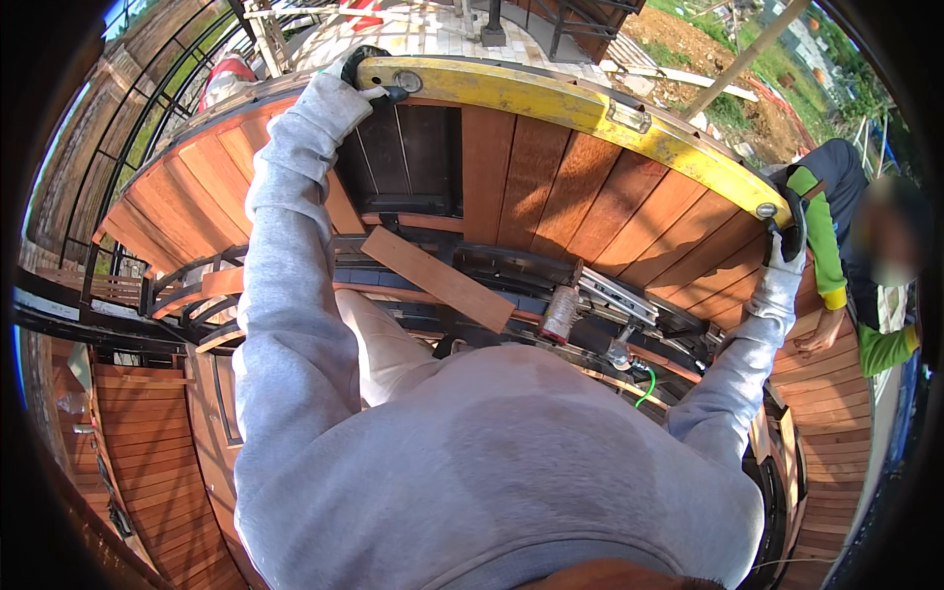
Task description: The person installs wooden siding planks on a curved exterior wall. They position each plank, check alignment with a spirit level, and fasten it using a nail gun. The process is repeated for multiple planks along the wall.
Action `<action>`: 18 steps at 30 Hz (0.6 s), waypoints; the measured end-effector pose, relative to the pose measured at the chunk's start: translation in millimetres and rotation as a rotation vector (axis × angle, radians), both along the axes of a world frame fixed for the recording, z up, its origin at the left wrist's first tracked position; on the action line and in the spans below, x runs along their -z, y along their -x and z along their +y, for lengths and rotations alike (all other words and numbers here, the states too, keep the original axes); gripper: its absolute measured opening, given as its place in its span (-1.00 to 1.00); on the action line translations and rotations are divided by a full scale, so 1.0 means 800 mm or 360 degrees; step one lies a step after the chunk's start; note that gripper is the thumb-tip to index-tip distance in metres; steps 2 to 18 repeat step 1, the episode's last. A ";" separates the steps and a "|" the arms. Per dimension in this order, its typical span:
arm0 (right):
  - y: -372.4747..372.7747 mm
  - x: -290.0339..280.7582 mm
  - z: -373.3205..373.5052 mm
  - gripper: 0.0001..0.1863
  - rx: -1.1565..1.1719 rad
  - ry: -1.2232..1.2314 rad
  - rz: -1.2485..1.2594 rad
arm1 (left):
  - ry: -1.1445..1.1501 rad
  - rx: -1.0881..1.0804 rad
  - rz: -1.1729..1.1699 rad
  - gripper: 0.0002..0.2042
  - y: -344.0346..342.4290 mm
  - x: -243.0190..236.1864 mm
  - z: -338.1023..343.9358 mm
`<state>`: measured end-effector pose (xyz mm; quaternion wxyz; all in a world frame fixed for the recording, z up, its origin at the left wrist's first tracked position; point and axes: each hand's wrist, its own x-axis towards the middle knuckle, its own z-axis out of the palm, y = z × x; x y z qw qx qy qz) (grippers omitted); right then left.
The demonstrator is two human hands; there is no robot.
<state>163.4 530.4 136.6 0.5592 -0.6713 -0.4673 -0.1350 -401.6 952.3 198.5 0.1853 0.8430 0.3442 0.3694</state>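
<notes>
A long yellow spirit level [536, 95] lies along the far edge of a curved surface of reddish-brown wooden boards [560, 177]. In a dark glove, my left hand [364, 69] is closed round the level's left end. My right hand [790, 231], also gloved, grips its right end. Both arms stretch far apart in grey sleeves. Beneath the level, near my left forearm, a dark panelled gap [398, 157] breaks the row of boards. A loose wooden board [433, 275] rests slantwise across the dark framing in front of me.
At right a co-worker in green sleeves [826, 246] leans close to my right hand, a bare hand [821, 332] low over the boards. A string spool [560, 313], metal rails [618, 295] and a tool with a green hose [644, 383] sit on the framing. Black railings [123, 128] stand left.
</notes>
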 end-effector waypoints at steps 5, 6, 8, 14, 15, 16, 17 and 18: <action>0.006 -0.005 0.004 -0.43 0.0012 0.0068 0.0019 | -0.0061 -0.0043 0.0073 -0.50 0.009 -0.002 -0.003; 0.006 -0.005 0.004 -0.43 0.0012 0.0068 0.0019 | -0.0061 -0.0043 0.0073 -0.50 0.009 -0.002 -0.003; 0.006 -0.005 0.004 -0.43 0.0012 0.0068 0.0019 | -0.0061 -0.0043 0.0073 -0.50 0.009 -0.002 -0.003; 0.006 -0.005 0.004 -0.43 0.0012 0.0068 0.0019 | -0.0061 -0.0043 0.0073 -0.50 0.009 -0.002 -0.003; 0.006 -0.005 0.004 -0.43 0.0012 0.0068 0.0019 | -0.0061 -0.0043 0.0073 -0.50 0.009 -0.002 -0.003; 0.006 -0.005 0.004 -0.43 0.0012 0.0068 0.0019 | -0.0061 -0.0043 0.0073 -0.50 0.009 -0.002 -0.003; 0.006 -0.005 0.004 -0.43 0.0012 0.0068 0.0019 | -0.0061 -0.0043 0.0073 -0.50 0.009 -0.002 -0.003; 0.006 -0.005 0.004 -0.43 0.0012 0.0068 0.0019 | -0.0061 -0.0043 0.0073 -0.50 0.009 -0.002 -0.003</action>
